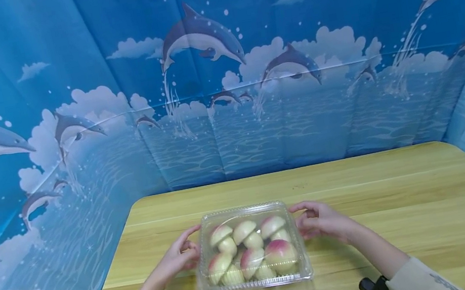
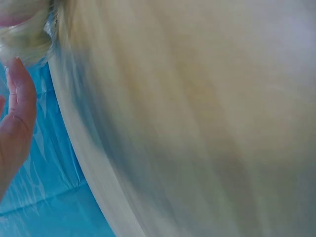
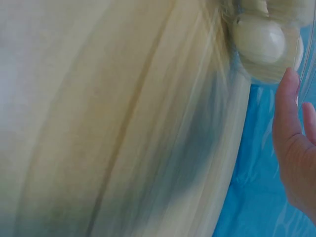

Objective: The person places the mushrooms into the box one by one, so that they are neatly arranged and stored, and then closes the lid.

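A clear plastic clamshell box (image 1: 255, 283) stands in front of me, its lid closed. Inside are several cream, mushroom-shaped buns (image 1: 280, 255) with pink-tinged caps. My left hand (image 1: 175, 259) is at the box's left side, one finger stretched along its upper left edge. On the opposite side, my right hand (image 1: 326, 224) touches the upper right edge with an extended finger, the others bent loosely below. Both wrist views catch fingertips against the box wall: a left finger (image 2: 22, 94) and a right finger (image 3: 287, 106). Whether the box bottom rests on the table cannot be told.
A light wooden table (image 1: 407, 198) with rounded far corners lies under the box. A blue curtain (image 1: 258, 135) printed with dolphins, clouds and water hangs behind it and along both sides. Black wrist devices (image 1: 374, 289) sit near the sleeves.
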Available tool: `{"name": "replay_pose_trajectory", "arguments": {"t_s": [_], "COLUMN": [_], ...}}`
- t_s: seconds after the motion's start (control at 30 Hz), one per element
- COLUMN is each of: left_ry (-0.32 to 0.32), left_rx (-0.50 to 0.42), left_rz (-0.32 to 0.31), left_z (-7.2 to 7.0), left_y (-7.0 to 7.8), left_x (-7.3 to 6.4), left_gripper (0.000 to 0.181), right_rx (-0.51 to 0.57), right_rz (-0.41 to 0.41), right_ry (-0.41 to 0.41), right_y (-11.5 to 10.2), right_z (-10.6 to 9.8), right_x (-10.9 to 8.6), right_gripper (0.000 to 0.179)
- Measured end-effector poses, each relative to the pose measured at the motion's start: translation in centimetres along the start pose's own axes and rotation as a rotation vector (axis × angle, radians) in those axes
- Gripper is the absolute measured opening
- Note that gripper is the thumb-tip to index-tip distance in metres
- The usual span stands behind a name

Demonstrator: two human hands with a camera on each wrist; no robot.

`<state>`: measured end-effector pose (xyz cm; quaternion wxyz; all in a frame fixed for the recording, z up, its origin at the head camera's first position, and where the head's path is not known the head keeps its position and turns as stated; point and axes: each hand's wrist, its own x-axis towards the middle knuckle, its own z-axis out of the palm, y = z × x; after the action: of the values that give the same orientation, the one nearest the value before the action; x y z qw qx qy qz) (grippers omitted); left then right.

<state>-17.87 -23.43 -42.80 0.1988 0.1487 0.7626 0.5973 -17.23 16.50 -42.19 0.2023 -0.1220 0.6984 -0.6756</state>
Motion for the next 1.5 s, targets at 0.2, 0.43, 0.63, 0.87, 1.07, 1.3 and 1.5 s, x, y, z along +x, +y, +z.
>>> {"name": "replay_pose_trajectory", "arguments": {"t_s": [0.2,0.43,0.63,0.87,1.07,1.3,1.5], "left_ry": [-0.026,-0.092,-0.189,-0.25,-0.259,-0.241,-0.19], "left_rx": [-0.002,-0.02,-0.124,-0.164,-0.194,-0.236,-0.292], "left_rz": [-0.012,-0.005,0.018,0.029,-0.01,-0.055,-0.125], "left_z": [0.2,0.6,0.7,1.0,1.4,2.0,2.2], "left_y": [-0.3,-0.4,-0.5,-0.4,-0.5,-0.5,-0.2], "left_x": [-1.0,-2.3,-3.3,-4.1,-4.6,-4.9,-5.1], "left_gripper": [0.069,0.074,0.079,0.086,0.092,0.089,0.077], "right_rx": [-0.007,-0.015,-0.033,0.015,0.07,0.133,0.166], "right_rz": [0.006,-0.006,-0.01,0.029,0.053,0.128,0.134], "right_ry": [-0.009,-0.034,-0.048,-0.045,-0.054,-0.081,-0.121], "right_y": [0.3,0.3,0.2,0.2,0.3,0.4,0.5], "right_z": [0.6,1.4,1.9,2.8,3.3,3.7,3.9], "right_x": [-0.7,-1.9,-2.9,-3.7,-4.3,-4.9,-5.4], "right_gripper": [0.062,0.074,0.084,0.093,0.093,0.091,0.083]}}
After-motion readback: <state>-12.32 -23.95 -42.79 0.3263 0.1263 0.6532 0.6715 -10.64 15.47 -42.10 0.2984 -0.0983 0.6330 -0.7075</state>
